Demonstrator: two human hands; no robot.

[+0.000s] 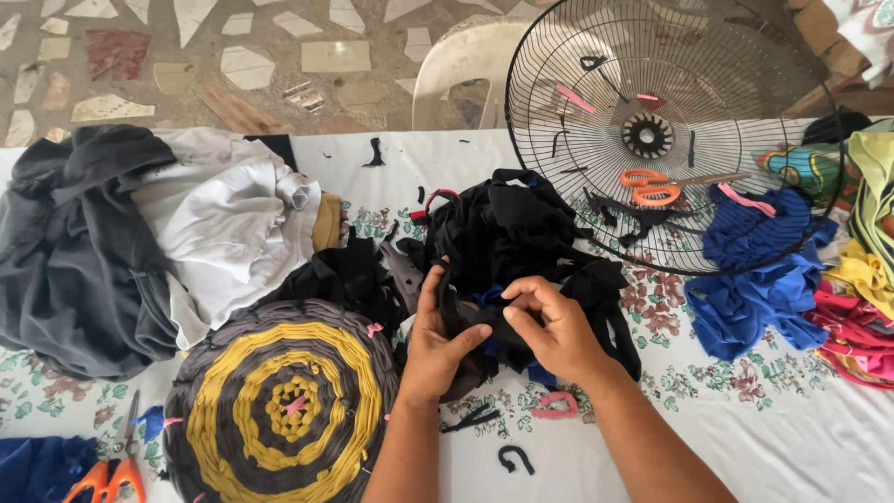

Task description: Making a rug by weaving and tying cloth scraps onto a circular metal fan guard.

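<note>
Both hands are pinching black fabric strips at the desk's middle.
Left hand (pixel 438 345) and right hand (pixel 554 326) are closing together on the black fabric strips (pixel 507 233); a round yellow-and-grey woven mat (pixel 279 405) is lying just left, a wire fan guard (pixel 652 130) holding orange scissors (pixel 656 186) beyond, on the floral desk (pixel 792 419).

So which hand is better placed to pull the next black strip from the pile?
Probably the right hand: it pinches black strips beside the pile, while the left hand grips them lower.
</note>
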